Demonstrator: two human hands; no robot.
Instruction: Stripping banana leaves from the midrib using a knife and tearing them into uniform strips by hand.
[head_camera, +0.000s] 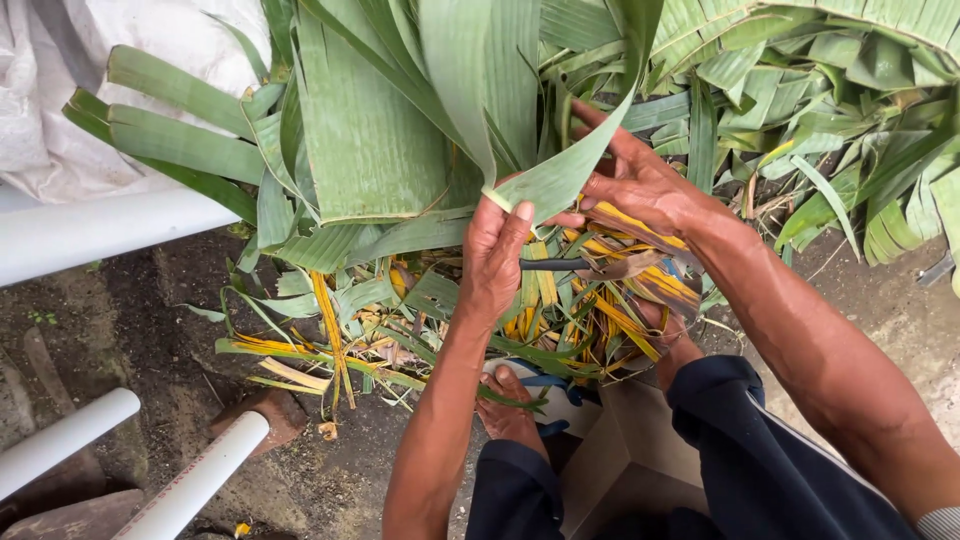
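One plain brown cardboard box (625, 455) is seen open at the bottom edge, between the knees.

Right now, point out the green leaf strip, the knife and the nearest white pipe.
green leaf strip (560, 180), head view, mid blade above both hands.
knife (590, 266), head view, where handle meets blade.
white pipe (195, 485), head view, middle.
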